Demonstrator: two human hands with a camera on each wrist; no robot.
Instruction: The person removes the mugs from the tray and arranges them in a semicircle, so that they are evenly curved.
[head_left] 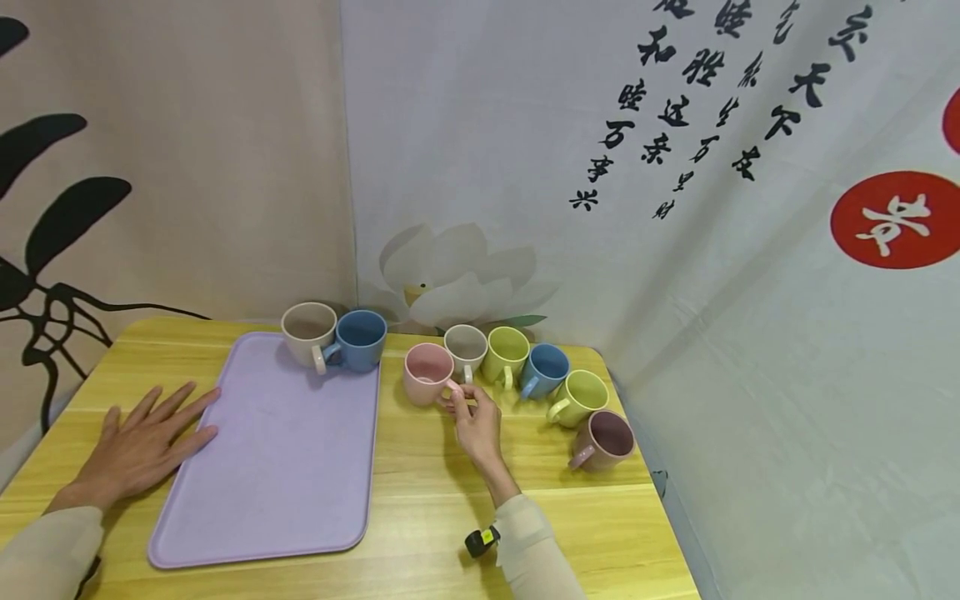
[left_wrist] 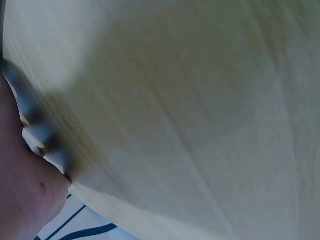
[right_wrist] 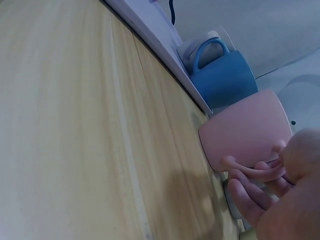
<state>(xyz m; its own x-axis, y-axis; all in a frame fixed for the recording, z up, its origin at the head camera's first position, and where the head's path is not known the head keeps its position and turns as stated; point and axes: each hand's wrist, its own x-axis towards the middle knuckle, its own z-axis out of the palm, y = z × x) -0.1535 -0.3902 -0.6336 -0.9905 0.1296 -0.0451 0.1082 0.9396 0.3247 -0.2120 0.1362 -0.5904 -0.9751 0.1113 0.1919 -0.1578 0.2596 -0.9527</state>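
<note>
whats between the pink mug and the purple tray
Only a bare strip of the wood-grain table lies between the pink mug, its handle pinched by the right hand, and the purple tray; the head view shows this.

Wall cloth (head_left: 525, 167): black brush-written Chinese in slanting columns, some cut off at the top edge.
Left column (head_left: 617, 133): 和睦万事兴 reads clearly below a cut-off character.
Second column (head_left: 675, 111): 睦 and 胜 above, 亲 at the bottom; the character between is uncertain.
Third column (head_left: 726, 112): 生万里财 at the lower end.
Right column (head_left: 810, 85): 天下 in the middle.
Red disc (head_left: 896, 221): 贵 in white, on the same cloth.
Yellow sticker (head_left: 487, 536): on a small black device (head_left: 475, 546), too small to read.
</note>
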